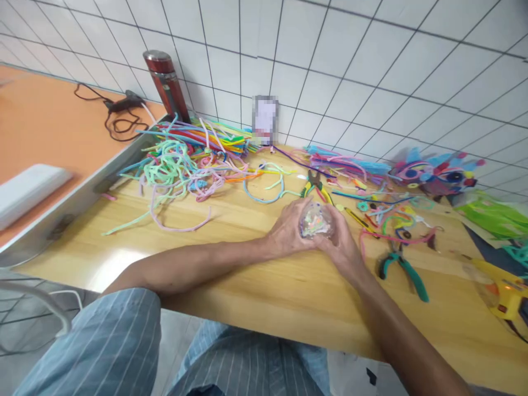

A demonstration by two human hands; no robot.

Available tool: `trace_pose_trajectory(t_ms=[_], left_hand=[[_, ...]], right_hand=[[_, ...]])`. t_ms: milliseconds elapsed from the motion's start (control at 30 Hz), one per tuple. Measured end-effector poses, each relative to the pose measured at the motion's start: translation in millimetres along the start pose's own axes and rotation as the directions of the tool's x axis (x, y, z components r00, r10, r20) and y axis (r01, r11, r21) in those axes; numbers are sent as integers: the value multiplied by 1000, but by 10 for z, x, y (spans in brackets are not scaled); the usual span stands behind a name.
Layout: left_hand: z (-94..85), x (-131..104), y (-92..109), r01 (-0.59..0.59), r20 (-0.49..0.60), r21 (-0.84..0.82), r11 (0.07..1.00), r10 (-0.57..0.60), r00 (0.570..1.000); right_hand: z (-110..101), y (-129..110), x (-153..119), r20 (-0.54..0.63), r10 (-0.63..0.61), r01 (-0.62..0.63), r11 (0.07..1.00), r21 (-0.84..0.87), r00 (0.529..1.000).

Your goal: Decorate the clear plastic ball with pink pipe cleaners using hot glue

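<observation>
Both my hands are wrapped around a round, clear container (315, 221) with small colourful bits showing inside, held just above the wooden table. My left hand (286, 228) grips its left side, fingers curled behind it. On the opposite side my right hand (339, 235) closes round it with the thumb at the near edge. Just beyond my fingers lie pliers with yellow-green handles (317, 186), partly covered by the hands. A yellow craft knife (359, 221) rests to the right of my right hand. Farther right are teal-handled pliers (404, 267).
Tangled pipe cleaners (173, 168) cover the table's back left, below a red thermos (165, 82). A phone (265, 118) leans on the tiled wall. Another pipe-cleaner bundle (350, 162) and a colourful mask-like craft piece (439, 173) lie back right. A yellow glue gun (505, 289) sits far right.
</observation>
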State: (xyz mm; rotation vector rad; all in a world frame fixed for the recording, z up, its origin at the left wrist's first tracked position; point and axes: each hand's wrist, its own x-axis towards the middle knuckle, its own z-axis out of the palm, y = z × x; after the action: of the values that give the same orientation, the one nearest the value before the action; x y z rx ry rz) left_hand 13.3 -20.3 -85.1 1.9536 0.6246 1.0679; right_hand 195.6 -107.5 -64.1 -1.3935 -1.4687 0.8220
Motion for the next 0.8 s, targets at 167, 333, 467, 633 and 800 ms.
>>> trace_pose_trajectory(t_ms=[167, 333, 467, 633, 800], left_hand=[[-28, -17, 28, -19, -39, -113, 993, 15, 999], [-38, -52, 43, 222, 125, -323, 920, -191, 974], [-38, -53, 48, 176, 94, -282, 943, -155, 983], [-53, -66, 48, -15, -28, -50, 999, 14, 1000], [-37, -79, -9, -191, -7, 153, 970, 194, 981]], right_hand=[[12, -5, 73, -107, -106, 112, 993, 46, 989], [-7, 201, 6, -194, -242, 240, 970, -35, 951], [-19, 294, -29, -114, -248, 232, 963, -137, 962], [-63, 280, -58, -14, -224, 221, 971, -95, 975], [-79, 203, -87, -2, -109, 108, 987, 120, 994]])
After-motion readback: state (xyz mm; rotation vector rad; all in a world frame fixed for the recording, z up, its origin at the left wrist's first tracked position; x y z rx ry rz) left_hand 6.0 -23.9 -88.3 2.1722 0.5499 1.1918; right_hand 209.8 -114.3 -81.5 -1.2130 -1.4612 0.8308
